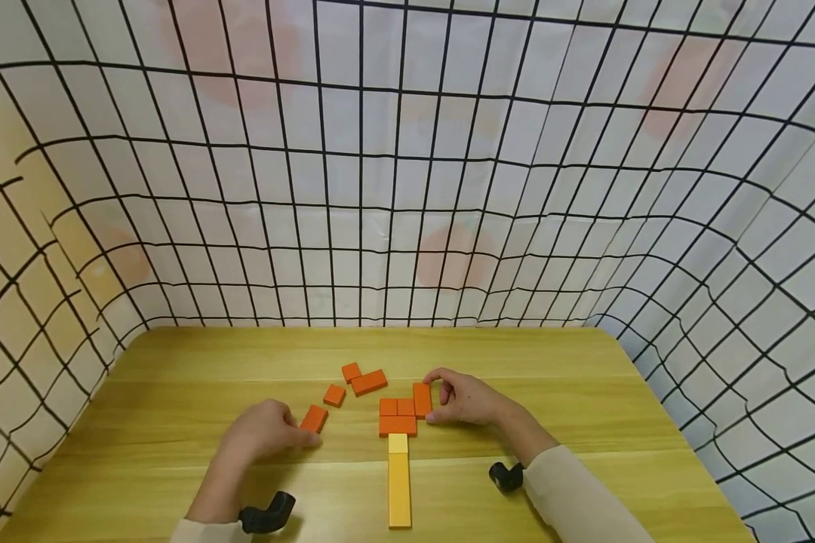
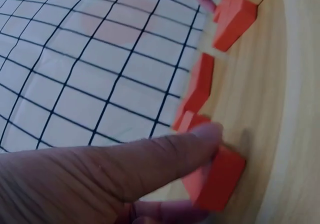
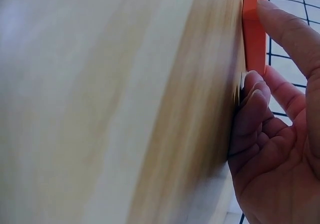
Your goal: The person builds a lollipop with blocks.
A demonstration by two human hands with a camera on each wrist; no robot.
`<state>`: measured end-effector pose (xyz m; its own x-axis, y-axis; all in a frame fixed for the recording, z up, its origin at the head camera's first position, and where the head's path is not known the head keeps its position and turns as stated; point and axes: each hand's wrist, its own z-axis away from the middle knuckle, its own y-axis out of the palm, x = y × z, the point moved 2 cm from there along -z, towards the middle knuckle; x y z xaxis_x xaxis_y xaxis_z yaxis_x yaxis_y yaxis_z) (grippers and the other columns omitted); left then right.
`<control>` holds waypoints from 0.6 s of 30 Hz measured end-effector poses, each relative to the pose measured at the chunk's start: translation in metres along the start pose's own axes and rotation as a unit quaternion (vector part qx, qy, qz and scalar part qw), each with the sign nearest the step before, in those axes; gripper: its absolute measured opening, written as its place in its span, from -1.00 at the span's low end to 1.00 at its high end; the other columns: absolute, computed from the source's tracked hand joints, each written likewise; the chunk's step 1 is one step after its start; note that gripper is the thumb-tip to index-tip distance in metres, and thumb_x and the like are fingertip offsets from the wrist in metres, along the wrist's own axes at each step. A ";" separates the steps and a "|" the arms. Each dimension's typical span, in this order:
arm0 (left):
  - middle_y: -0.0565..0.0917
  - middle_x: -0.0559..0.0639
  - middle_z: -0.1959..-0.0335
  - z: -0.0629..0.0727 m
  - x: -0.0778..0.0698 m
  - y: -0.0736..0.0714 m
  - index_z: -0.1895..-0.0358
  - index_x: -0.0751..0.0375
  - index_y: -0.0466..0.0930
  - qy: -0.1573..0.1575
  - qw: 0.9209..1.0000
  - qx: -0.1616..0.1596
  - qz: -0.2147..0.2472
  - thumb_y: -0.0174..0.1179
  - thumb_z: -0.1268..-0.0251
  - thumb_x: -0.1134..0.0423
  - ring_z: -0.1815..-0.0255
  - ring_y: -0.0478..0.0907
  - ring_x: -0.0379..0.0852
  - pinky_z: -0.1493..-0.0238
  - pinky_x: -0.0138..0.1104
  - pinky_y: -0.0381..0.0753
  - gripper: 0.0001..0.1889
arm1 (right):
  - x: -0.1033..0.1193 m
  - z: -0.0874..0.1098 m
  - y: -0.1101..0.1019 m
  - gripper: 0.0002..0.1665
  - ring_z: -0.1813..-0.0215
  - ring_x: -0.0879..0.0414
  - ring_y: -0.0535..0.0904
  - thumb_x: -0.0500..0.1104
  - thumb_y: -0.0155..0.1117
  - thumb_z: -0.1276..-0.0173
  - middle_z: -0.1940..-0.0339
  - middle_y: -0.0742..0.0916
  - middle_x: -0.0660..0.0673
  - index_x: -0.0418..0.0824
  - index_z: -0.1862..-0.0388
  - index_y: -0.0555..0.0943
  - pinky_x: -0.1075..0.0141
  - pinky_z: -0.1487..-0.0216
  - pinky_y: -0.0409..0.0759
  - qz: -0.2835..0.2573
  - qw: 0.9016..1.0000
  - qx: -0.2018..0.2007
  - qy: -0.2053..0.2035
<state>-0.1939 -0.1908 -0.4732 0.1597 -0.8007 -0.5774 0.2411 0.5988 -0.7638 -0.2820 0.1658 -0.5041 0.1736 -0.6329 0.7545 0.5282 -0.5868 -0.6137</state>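
1. Orange block (image 1: 422,400) lies on the bench (image 1: 516,358), its long side against the right square of an orange cluster (image 1: 398,427), its far end jutting past that square
2. The right hand (image 1: 472,400) holds this block by its ends, between thumb and index finger
3. The left hand (image 1: 261,434) pinches a second orange block (image 1: 315,418), left of the cluster
4. Three loose orange pieces (image 1: 335,395) lie between that block and the cluster's far side
5. A yellow strip (image 1: 399,490) runs from the cluster's near edge toward the person
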 end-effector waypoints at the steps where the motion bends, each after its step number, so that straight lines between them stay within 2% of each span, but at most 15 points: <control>1: 0.57 -0.06 0.54 -0.001 -0.002 0.003 0.51 0.11 0.58 0.010 1.000 0.005 0.010 0.57 0.04 -0.14 0.48 0.42 -0.10 0.45 -0.28 0.33 -0.56 | 0.000 0.000 0.000 -0.31 0.31 0.09 0.43 0.01 0.61 -0.18 0.26 0.56 -0.09 0.01 -0.23 0.49 0.29 0.30 0.45 0.000 1.000 0.000 0.000; 5: 0.59 -0.08 0.54 -0.005 -0.010 0.015 0.44 0.09 0.60 0.059 0.997 0.010 0.045 0.55 -0.04 -0.01 0.49 0.43 -0.12 0.44 -0.29 0.35 -0.67 | 0.000 0.000 0.000 -0.31 0.29 0.08 0.42 0.02 0.61 -0.18 0.25 0.56 -0.10 0.02 -0.24 0.49 0.28 0.28 0.44 -0.001 1.000 0.000 0.000; 7: 0.60 -0.09 0.52 -0.007 -0.013 0.020 0.38 0.08 0.60 0.073 0.995 0.008 0.061 0.55 -0.06 0.03 0.48 0.44 -0.12 0.42 -0.28 0.38 -0.69 | 0.000 0.000 0.000 -0.31 0.29 0.08 0.42 0.02 0.61 -0.18 0.25 0.56 -0.10 0.02 -0.24 0.49 0.28 0.28 0.44 -0.003 1.000 0.000 0.001; 12: 0.61 -0.08 0.50 -0.012 -0.019 0.032 0.31 0.07 0.61 0.077 0.993 0.001 0.089 0.55 -0.07 0.04 0.47 0.47 -0.12 0.42 -0.26 0.42 -0.69 | 0.000 0.001 -0.001 -0.31 0.31 0.09 0.41 0.01 0.61 -0.19 0.25 0.55 -0.10 0.01 -0.24 0.49 0.30 0.30 0.44 -0.003 1.000 -0.002 -0.001; 18: 0.63 -0.11 0.44 -0.018 -0.026 0.046 0.30 0.04 0.63 0.094 0.993 -0.025 0.071 0.51 -0.13 0.00 0.42 0.48 -0.14 0.34 -0.26 0.46 -0.72 | 0.000 0.001 -0.001 -0.31 0.33 0.10 0.40 0.01 0.61 -0.19 0.25 0.55 -0.10 0.02 -0.25 0.49 0.31 0.31 0.43 -0.004 1.000 -0.001 0.000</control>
<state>-0.2045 -0.1422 -0.4981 0.0067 -0.6930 -0.7209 0.1801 0.7099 -0.6809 -0.2817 0.1668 -0.5039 0.1696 -0.6277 0.7598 0.5286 -0.5927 -0.6077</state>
